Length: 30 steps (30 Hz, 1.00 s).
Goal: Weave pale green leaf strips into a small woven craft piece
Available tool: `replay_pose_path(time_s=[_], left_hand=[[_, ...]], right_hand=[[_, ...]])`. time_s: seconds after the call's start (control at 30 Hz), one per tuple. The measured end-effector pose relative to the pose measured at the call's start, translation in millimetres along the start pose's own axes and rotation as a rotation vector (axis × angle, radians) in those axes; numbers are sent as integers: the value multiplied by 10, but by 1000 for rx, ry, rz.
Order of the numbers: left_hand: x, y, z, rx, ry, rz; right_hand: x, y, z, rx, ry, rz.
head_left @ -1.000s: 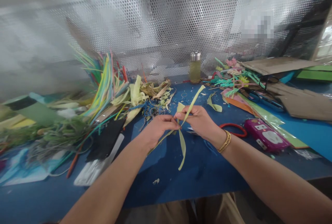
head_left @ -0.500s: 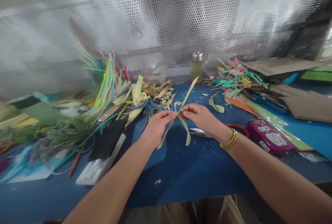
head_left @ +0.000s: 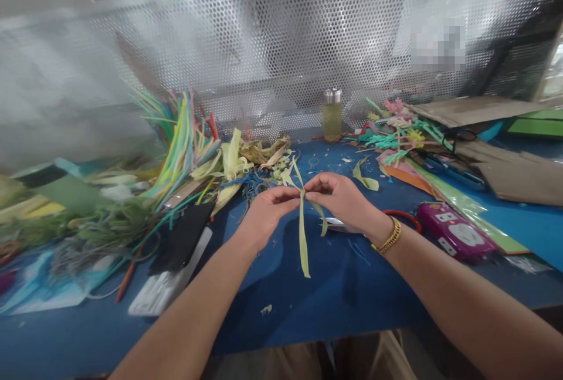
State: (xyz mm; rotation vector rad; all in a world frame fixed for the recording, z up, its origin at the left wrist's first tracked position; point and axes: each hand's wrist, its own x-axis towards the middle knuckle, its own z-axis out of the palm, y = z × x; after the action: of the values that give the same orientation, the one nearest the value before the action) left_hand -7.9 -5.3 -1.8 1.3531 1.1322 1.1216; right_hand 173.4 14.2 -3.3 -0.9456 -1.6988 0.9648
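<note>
Pale green corn husk strips (head_left: pixel 303 239) cross at a small knot between my two hands, above the blue table. My left hand (head_left: pixel 268 210) pinches the strips from the left, thumb and fingertips together. From the other side my right hand (head_left: pixel 338 195) closes its thumb and index finger on them at the same spot. One long strip hangs straight down; a shorter one droops below my right fingers, and thin ends stick up. Beneath my right hand lie scissors (head_left: pixel 336 225), blades partly showing, with a red handle behind the wrist. The fingertips hide part of the knot.
Corn husks (head_left: pixel 233 160) and blue threads pile up behind my left hand. Coloured stems (head_left: pixel 178 139), a black phone-like slab (head_left: pixel 182 239), a purple power strip (head_left: pixel 455 230), a lidded bottle (head_left: pixel 333 116) and cardboard (head_left: pixel 519 175) surround the work area. A perforated metal panel (head_left: pixel 299 46) stands behind.
The long strip that pointed up to the right now hangs down between my hands. The lower left strip end no longer shows there. Both hands stay nearly in place.
</note>
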Motion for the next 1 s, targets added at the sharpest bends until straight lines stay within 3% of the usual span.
replay_pose_path(time_s=[0.23,0.47,0.57,0.8,1.0], left_hand=[[-3,42,-38,238,31,174],[28,-21,-5,206,148,221],[32,-48,2,182,192,222],[-20,15,64,1,74,167],[-12,13,20,97,92,171]], right_hand=[[-17,-11,-4,-92,-14,-53],[-72,-149,-10,-314,86,-150],[-99,-171,4,-405,23,-168],[-91,-155,16,-468,-6,-188],[-89,-166,0,-529,-38,-222]])
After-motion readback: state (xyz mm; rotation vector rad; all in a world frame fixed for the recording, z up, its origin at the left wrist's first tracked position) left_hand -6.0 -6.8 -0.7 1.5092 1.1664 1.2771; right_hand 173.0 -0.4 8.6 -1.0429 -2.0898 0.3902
